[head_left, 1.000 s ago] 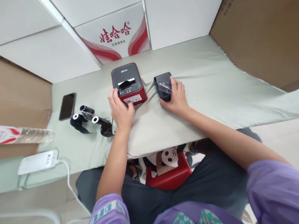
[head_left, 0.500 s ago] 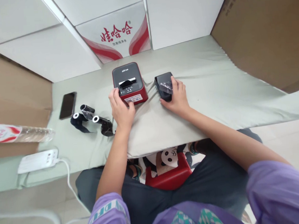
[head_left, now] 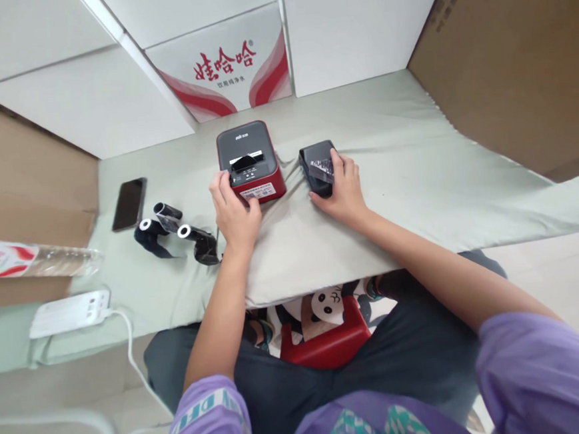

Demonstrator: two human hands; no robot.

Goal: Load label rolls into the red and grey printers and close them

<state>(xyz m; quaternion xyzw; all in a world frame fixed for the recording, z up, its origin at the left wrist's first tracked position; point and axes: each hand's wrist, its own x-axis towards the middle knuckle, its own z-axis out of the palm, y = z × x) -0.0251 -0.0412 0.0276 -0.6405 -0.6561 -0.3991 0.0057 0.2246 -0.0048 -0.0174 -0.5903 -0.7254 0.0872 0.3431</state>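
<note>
Printer: a small red and dark printer (head_left: 249,161) stands on the pale green cloth (head_left: 406,168), mid-table, just in front of the white carton with red lettering (head_left: 225,65).
Left hand: the left hand (head_left: 233,211) sits at the printer's near left corner, fingers curled against its left edge and thumb against the near face, gripping it.
Black piece: a black cover-like part (head_left: 318,166) lies just right of the printer, apart from it.
Right hand: the right hand (head_left: 343,189) rests over the black piece's right and near sides, fingers bent around it, holding it against the cloth.
Left of the hands: black ribbon rolls with white cores (head_left: 173,234) lie near the left hand; farther left a dark phone (head_left: 129,204), a white power strip (head_left: 69,313) and a plastic bottle (head_left: 22,261).
Right: a brown cardboard box (head_left: 512,52) stands at the far right.
Hard to see: the printer's label text is too small to read; the black piece's near edge is hidden under the palm; the bottle is cut off at the left edge.
</note>
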